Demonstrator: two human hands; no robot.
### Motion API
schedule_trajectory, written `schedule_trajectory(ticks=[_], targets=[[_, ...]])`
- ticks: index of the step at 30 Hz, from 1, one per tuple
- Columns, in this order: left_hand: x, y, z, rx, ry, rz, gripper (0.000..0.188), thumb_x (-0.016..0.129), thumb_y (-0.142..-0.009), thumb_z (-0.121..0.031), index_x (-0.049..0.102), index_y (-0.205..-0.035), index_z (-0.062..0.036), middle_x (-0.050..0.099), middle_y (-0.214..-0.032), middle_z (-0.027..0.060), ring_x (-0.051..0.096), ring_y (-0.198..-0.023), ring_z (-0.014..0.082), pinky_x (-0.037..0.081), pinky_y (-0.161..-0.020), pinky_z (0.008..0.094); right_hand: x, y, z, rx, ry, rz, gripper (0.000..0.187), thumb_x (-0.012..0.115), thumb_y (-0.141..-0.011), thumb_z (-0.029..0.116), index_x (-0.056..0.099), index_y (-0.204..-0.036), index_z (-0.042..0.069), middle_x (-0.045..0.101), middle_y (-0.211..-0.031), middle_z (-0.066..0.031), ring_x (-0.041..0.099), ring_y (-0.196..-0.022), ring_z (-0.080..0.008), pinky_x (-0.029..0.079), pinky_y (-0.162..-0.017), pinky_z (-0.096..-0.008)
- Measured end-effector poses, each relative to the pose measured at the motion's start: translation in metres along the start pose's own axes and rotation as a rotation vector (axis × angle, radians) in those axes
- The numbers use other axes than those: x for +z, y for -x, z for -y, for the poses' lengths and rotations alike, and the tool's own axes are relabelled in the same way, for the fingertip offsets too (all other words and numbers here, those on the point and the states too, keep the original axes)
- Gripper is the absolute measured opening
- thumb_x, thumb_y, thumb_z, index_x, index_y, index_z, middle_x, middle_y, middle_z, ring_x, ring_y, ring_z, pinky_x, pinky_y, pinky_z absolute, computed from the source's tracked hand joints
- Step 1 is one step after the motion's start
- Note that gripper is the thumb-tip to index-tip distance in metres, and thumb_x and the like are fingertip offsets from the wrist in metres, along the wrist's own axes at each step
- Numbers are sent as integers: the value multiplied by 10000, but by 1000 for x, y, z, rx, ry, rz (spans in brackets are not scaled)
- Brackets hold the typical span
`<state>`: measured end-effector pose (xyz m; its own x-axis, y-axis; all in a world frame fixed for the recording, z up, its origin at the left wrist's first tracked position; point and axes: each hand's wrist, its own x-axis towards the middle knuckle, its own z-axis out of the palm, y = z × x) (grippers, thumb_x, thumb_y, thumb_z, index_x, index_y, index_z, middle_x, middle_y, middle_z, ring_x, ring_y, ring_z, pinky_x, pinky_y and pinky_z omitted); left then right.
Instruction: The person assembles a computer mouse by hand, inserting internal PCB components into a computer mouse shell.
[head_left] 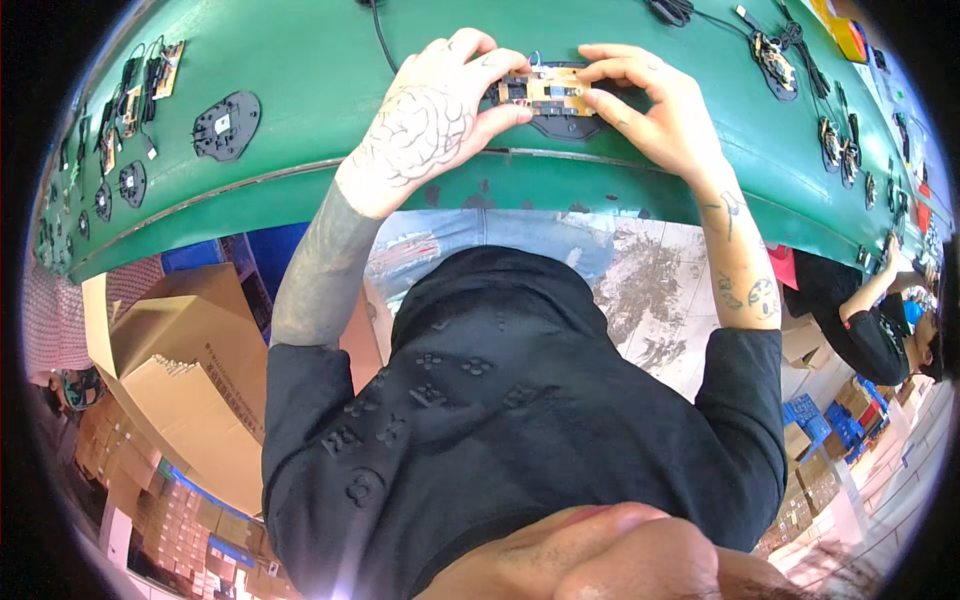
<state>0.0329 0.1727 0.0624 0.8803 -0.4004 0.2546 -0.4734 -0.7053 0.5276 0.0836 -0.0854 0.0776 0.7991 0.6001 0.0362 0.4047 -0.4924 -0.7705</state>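
A tan circuit board [545,92] with dark components lies over a black plastic base [566,128], which looks like the bottom shell of a computer mouse. At the board's left end, my left hand [435,105] pinches it between thumb and fingers. My right hand [662,108] has its thumb and index finger closed on the right end, its other fingers stretched over the far side. A short thin wire stands up at the board's far edge. Part of the base is hidden beneath the board and my fingers.
On the green workbench [320,95], another black base [228,125] lies to the left. Beyond it are boards with bundled black cables [160,80]. A base fitted with a board [775,68] sits to the right. A co-worker [860,325] works farther right. An open cardboard box [190,360] stands at left.
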Motion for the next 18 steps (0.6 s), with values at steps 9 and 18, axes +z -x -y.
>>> schedule_trajectory(ticks=[9,18], targets=[[-6,-5,-4,-41,82,65,380,771,-853,-350,682,-1142,-120,595,-1037,97,624,-973,295,516,-845,393,3,-8,8,3,216,20,179,744,-852,231,755,-957,86,696,-1158,-82,681,-1037,-273,534,-907,-358],[-1,-8,1,2,87,32,385,783,-811,-396,699,-1078,-131,600,-1006,90,635,-938,279,531,-818,392,5,-4,-4,89,93,29,141,777,-842,166,771,-946,71,674,-1176,-16,652,-956,-150,516,-840,-280]])
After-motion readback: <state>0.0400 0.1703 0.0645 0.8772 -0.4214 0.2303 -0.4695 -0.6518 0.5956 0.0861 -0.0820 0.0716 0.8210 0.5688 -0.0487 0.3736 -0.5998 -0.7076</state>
